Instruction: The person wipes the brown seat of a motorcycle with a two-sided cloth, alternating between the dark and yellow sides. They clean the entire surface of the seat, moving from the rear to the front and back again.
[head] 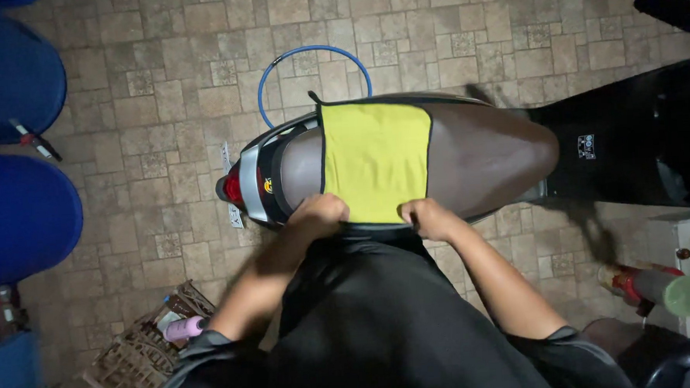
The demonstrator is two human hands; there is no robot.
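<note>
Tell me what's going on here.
A person stands over a scooter parked on a tiled floor, with a yellow cloth spread flat across its brown seat. The left hand grips the cloth's near left corner and the right hand grips its near right corner, both at the seat's near edge. A blue hose loops on the floor beyond the scooter, and blue barrels stand off to the left.
</note>
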